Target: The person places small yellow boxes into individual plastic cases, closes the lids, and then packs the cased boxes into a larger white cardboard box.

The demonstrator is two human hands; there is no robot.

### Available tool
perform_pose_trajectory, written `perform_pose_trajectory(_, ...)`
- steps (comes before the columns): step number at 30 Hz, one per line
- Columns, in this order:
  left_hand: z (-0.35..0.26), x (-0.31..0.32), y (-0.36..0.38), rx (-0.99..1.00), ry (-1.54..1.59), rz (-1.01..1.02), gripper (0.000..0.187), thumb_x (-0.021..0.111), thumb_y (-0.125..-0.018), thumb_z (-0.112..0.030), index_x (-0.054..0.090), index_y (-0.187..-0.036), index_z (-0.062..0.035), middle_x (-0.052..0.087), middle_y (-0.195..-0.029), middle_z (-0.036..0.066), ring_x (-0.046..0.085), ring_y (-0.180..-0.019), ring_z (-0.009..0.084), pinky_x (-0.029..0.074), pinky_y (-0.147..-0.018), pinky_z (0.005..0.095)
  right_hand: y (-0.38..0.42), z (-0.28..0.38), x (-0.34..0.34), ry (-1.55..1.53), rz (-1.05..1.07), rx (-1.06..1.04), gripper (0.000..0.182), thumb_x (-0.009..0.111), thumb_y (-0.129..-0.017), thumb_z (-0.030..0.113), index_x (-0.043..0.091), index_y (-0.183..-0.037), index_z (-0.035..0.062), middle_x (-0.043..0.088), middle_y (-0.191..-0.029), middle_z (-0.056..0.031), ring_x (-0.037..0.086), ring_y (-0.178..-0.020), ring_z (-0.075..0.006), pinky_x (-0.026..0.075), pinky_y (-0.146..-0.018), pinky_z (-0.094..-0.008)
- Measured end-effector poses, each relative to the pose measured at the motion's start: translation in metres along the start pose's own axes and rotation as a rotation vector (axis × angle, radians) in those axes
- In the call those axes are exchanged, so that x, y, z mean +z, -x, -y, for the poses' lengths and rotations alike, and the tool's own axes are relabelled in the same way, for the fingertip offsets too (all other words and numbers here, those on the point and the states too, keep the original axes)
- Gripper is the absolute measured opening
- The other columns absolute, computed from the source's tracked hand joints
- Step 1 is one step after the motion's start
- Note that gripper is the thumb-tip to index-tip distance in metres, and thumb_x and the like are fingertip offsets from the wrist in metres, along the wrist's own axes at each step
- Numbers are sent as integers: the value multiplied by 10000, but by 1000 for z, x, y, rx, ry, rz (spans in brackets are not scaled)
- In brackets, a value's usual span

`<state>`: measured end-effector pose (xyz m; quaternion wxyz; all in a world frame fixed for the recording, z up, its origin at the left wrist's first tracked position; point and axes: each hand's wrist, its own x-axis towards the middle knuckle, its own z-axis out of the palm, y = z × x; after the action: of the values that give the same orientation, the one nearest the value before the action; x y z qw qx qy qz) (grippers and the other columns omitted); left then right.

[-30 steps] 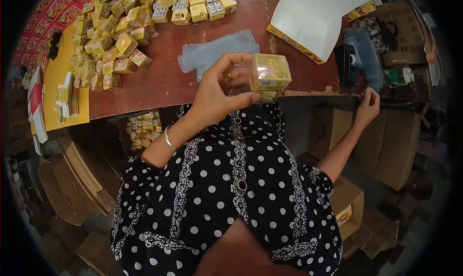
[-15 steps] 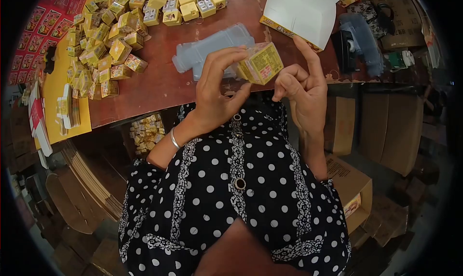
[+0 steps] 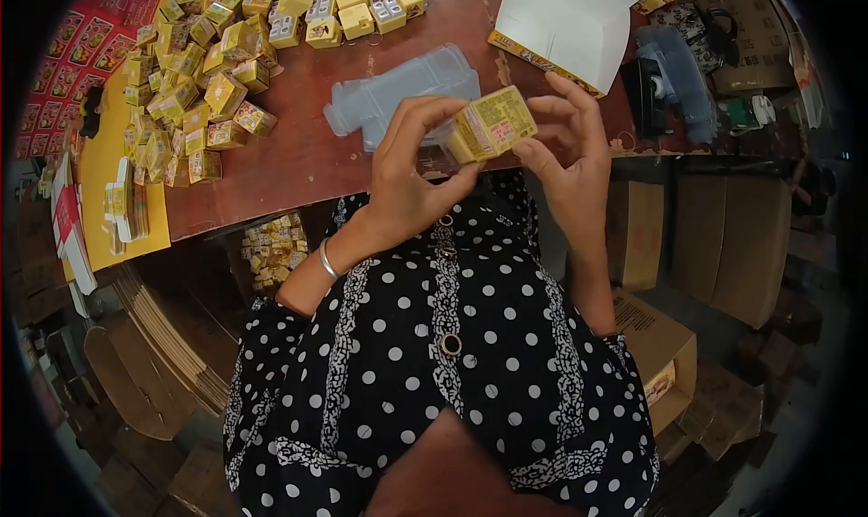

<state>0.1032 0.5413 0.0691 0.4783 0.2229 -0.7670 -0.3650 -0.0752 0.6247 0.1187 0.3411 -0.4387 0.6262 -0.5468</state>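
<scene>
A small yellow printed box with reddish lettering is held above the table's near edge, with clear plastic showing around its left end. My left hand, a silver bangle on its wrist, is closed around that left end between thumb and fingers. At the opposite end, my right hand has its thumb and a fingertip against the box, while its index finger points up. Behind the box, flat clear plastic blanks lie on the red-brown table. The box's underside is hidden.
Several small yellow boxes are heaped at the left. Yellow pieces with grey tops sit at the back. A white-lined open carton stands back right. More yellow items lie below the table edge. Brown cartons stand at the right.
My right hand has moved in to the box; its thumb and finger, earlier apart from it, now meet its right end. The box has turned and tilted slightly in my left hand.
</scene>
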Motion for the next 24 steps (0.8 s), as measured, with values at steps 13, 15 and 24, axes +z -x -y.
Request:
perform_pose_trajectory(13, -9, -4, -9, -349, 298, 111, 577, 807, -742, 3, 560, -1262, -36, 650, -1199, 120, 654, -1143, 245, 531, -985, 373, -28, -24, -17, -43, 307, -343, 574, 699, -938, 386, 573, -1374, 35, 571, -1345, -169, 584, -1209, -250, 527, -963, -359)
perform_pose_trajectory(15, -3, -3, -11, -120, 58, 75, 564, 809, -721, 14, 585, -1235, -53, 639, -1194, 109, 639, -1174, 270, 518, -1007, 415, -37, -27, -37, -303, 248, -94, 693, 456, -1034, 589, 559, -1378, -3, 628, -1226, -113, 633, -983, -138, 533, -738, -244)
perform_pose_trajectory(24, 13, 4, -20, 646, -329, 244, 327, 765, -831, -95, 694, -1144, -153, 628, -1244, 22, 582, -1279, 270, 341, -1164, 532, -79, -34, -46, -121, 617, 177, 369, 624, -1009, 317, 696, -1154, -15, 646, -857, 28, 504, -686, -11, 397, -574, -187)
